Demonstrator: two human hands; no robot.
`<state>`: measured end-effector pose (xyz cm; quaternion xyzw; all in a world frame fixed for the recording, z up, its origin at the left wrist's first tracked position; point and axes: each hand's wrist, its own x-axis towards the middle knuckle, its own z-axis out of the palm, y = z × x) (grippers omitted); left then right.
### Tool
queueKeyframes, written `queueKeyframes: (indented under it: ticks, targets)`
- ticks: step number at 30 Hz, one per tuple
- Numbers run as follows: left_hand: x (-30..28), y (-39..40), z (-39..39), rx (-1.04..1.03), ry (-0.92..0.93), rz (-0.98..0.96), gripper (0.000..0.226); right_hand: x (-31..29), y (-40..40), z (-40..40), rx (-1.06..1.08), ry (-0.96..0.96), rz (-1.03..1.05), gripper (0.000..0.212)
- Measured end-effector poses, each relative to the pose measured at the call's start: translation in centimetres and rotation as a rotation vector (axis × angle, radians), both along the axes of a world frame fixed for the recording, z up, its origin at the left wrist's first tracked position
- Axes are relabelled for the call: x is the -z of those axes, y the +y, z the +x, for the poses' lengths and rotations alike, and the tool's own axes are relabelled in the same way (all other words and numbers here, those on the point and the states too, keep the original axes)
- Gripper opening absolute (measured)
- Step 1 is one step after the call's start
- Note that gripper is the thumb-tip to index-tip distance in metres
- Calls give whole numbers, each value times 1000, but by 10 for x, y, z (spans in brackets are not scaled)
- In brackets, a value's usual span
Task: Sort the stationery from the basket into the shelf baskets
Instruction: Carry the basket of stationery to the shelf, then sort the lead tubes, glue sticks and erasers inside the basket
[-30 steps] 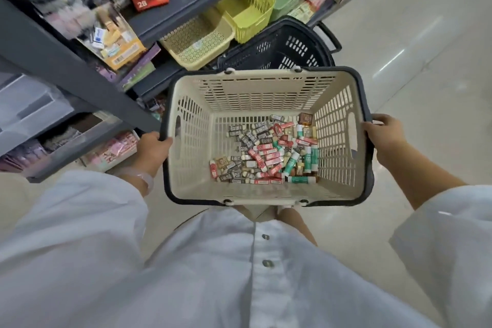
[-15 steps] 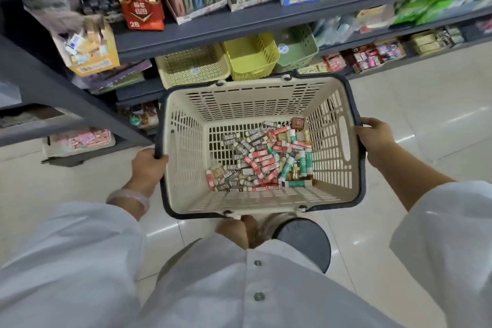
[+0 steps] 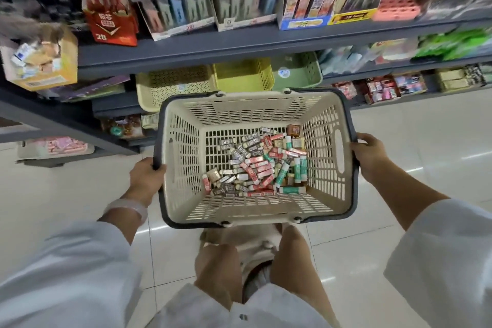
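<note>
The left hand (image 3: 146, 177) was curled round the dark rim at the left short end of the basket (image 3: 330, 168); the right hand (image 3: 366, 153) was wrapped over the rim at the right short end. The basket was thus carried in the air in front of the body, above the tiled floor (image 3: 426, 141), just before the lower shelf (image 3: 111, 106).

The stationery (image 3: 255, 165), small boxed and tube-shaped pieces, lay heaped loose on the basket floor, toward the right side. The pieces pointed every way; no common direction could be read.

The basket's long axis ran left to right, roughly parallel to the shelf front, mouth upward, far edge slightly raised.

Three shelf baskets stood beyond it: a pale yellow one (image 3: 175, 88), a brighter yellow one (image 3: 247, 74), a green one (image 3: 300, 72).

Risks judged: with both hands occupied, freeing one to pick would leave the basket hanging from one end, so it could tip and spill the pile. Small pieces might slip through the slots. Mixed kinds could be misfiled.
</note>
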<state>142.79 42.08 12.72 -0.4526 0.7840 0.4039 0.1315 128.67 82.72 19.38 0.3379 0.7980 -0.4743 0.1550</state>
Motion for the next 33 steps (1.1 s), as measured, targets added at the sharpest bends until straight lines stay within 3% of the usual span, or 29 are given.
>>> queueKeyframes:
  ticks: [7,9,17,27,33]
  targets:
    - [56,42,-14,-35,-118,-141,21,71,30,-39,-113,-73,-33,19]
    - [64,52,-4,-51,-151,-177,19,85,34,-43,-154,-77,-52,26]
    - [75,56,-1,-92,-165,-154,12,118,35,-53,-195,-106,-41,18]
    - [133,63,-30,-78,-265,-144,21,189,34,-92,-271,-158,108,15]
    - [151,68,-36,-45,-311,-162,19,216,28,-95,-352,-188,93,26]
